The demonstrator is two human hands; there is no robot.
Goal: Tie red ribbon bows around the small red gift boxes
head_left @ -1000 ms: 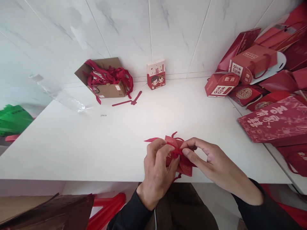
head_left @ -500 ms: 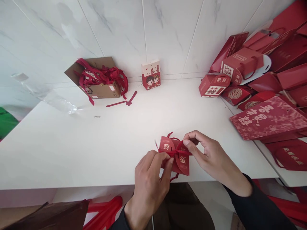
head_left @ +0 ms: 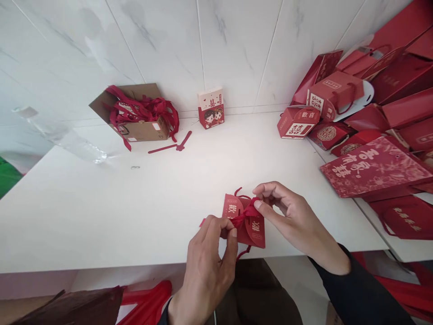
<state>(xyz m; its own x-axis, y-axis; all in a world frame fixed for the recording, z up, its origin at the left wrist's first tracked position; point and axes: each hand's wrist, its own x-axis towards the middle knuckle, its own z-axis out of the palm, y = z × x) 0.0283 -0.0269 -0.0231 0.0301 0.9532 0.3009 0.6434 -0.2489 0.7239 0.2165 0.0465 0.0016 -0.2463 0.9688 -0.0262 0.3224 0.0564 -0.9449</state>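
A small red gift box (head_left: 256, 235) with gold characters and a twisted cord handle lies near the front edge of the white table. Across its top runs a red ribbon (head_left: 246, 213). My left hand (head_left: 211, 257) pinches the ribbon between thumb and fingers on the left of the box. On the other side, my right hand (head_left: 287, 210) grips the ribbon between thumb and forefinger near the box's upper right. Part of the ribbon is hidden behind my fingers.
By the wall stand a cardboard box (head_left: 145, 132) of red ribbons and a small printed box (head_left: 211, 115). A dark red strip (head_left: 169, 146) and a clear plastic bottle (head_left: 64, 137) lie on the table (head_left: 101, 216). Red gift boxes and bags (head_left: 375, 167) pile up at right.
The ribbon has been drawn out to the left, its loop shifting at the box's middle. My left hand has moved slightly left and down. The whole view has shifted a little.
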